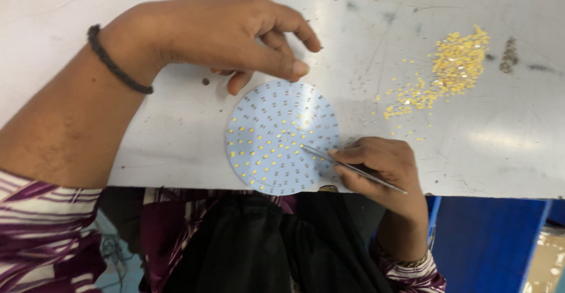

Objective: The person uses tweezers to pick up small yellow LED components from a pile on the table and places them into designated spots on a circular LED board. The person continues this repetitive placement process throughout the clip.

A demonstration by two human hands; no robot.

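Round white LED board (282,137) lies flat at the near edge of the table (176,146), right betw. the two hands. Left hand (229,34) sits just above the board's top rim, fingers curled loosely, thumb tip touching or nearly touching the rim, nothing held in it. Right hand (382,166) is at the board's lower right, fingers pressed together in a pinch on thin metal tweezers (353,168); tweezer tips rest on the board surface right of centre, shaft slanting back over the knuckles. Board is a thin flat disc, pale bluish-white, matte, w/ rings of tiny pads; many pads carry small yellow square chips, mostly on the left & lower part, the upper right pads look bare. Table top is grey-white, scuffed & scratched w/ dark smudges. Pile of loose yellow chips (450,69) lies well apart to the upper right, w/ strays scattered toward the right hand. Dark braided band (118,63) on the left wrist. Purple-&-white striped sleeves (41,240) & dark cloth in the lap (265,246) show below the table edge. Nothing covers the board.
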